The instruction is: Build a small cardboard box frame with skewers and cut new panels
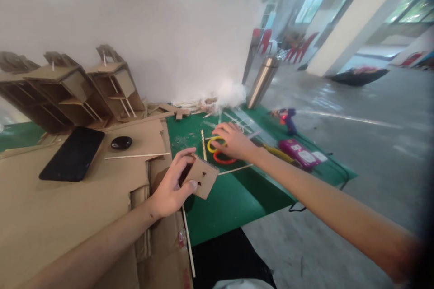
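Cardboard box [207,182] is steadied by left hand [169,193], fingers pinching it; beyond it, right hand [236,142] curls fingers over scissors [224,161].

Left hand [174,187] grips cardboard box [204,178]; right [233,142] seemingly touching scissors [217,144].

Small cardboard box [205,178]: one, center
Hands: two, left hand [171,192] and right hand [233,142], both near center
Colored loops: two, yellow loop [210,146] and red loop [224,160], center
Cardboard structures [101,68]: three, upper left
Black slab [73,153]: one, left
Black disc [121,143]: one, left of center
Metal flask [262,82]: one, upper right of center
Glue gun [289,120]: one, right of center
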A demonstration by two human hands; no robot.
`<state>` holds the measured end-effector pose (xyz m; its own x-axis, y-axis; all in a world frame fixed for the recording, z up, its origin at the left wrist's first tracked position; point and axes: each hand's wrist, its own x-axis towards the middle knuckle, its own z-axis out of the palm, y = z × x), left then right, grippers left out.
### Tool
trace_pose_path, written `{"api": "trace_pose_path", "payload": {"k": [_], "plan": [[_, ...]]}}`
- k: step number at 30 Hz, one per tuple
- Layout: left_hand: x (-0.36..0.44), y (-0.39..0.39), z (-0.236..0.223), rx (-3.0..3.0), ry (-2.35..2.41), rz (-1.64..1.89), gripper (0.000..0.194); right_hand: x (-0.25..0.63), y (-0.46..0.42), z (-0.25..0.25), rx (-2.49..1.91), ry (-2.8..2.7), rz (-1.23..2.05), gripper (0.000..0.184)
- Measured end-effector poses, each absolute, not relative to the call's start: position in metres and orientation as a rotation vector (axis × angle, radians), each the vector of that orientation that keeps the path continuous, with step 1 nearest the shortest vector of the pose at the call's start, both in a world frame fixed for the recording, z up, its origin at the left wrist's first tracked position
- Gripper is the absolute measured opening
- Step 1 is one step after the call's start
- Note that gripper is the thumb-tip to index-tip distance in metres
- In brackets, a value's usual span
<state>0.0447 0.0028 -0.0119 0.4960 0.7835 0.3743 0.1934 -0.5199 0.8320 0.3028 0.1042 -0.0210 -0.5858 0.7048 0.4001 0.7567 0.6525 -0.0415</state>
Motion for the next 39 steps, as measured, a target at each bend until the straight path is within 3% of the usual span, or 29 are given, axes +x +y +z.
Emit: {"api": "trace_pose_path", "payload": {"k": [7,13,20,25,29,32,36,39], "plan": [[0.05,-0.011,-0.008,2.408,0.829,1.04,0.038,0.324,0.03,-0.007,-1.005,-2.772,-0.004,0.014],[0.055,-0.016,-0.009,2.497,0.795,1.007,0.065,0.323,0.017,-0.007,-1.192,-2.901,0.111,0.012],[0.054,-0.015,-0.008,2.348,0.811,0.97,0.065,0.323,0.022,0.018,-1.472,-2.826,0.159,0.015],[0.057,-0.012,-0.008,2.241,0.821,1.004,0.073,0.322,0.025,0.055,-1.48,-2.494,0.445,0.011],[0.057,-0.012,-0.008,2.224,0.838,0.999,0.078,0.307,0.016,0.079,-0.96,-1.947,0.823,0.008],[0.056,-0.012,-0.009,2.221,0.86,0.996,0.08,0.293,0.018,0.087,-0.633,-1.645,0.881,0.005],[0.054,-0.012,-0.01,2.287,0.851,1.064,0.079,0.275,0.047,0.088,-0.629,-1.394,0.883,0.015],[0.054,-0.012,-0.008,2.569,0.693,1.141,0.063,0.262,0.074,0.083,-0.659,-1.286,0.936,0.019]]}}
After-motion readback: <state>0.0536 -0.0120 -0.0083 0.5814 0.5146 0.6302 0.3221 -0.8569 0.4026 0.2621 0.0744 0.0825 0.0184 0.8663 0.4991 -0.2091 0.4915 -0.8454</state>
